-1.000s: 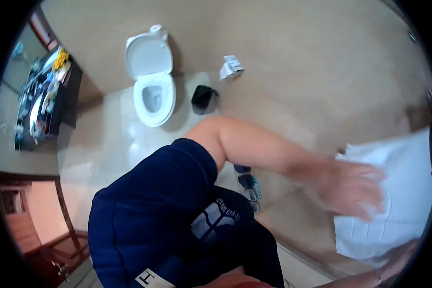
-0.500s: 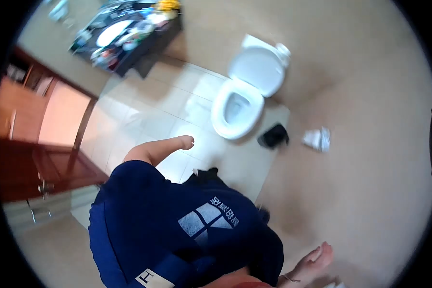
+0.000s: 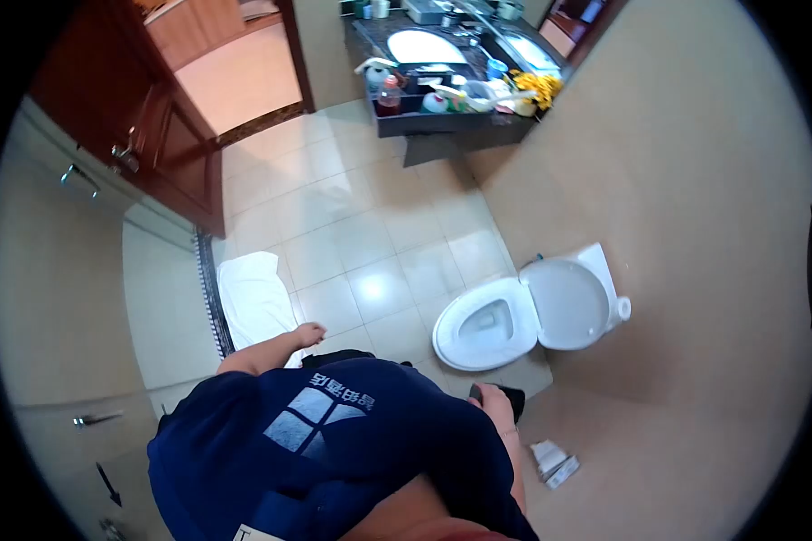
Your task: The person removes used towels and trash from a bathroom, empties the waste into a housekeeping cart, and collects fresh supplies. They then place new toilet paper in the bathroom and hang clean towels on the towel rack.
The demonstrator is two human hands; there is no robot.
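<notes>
My left hand (image 3: 311,334) hangs in front of my dark blue shirt, its fingers curled in and nothing seen in them. A white towel or cloth (image 3: 248,293) lies on the floor beside that forearm. On the other side, my right hand (image 3: 489,398) is low at my hip with its fingers bent. A small greyish patch shows at its fingertips; I cannot tell whether it is held. Just behind this hand is a black bin (image 3: 514,399), partly covered. The toilet (image 3: 460,347) stands ahead of the right hand with its lid raised.
A dark vanity counter (image 3: 397,126) with a basin, bottles and yellow flowers (image 3: 539,87) is at the back. The brown door (image 3: 167,135) stands open at the left, near glass panels with metal handles (image 3: 81,180). A paper holder (image 3: 555,464) is on the right wall.
My view has turned left, so the toilet and counter appear farther right and the white cloth has come into view. My right hand has swung forward, from beside me to near the bin.
</notes>
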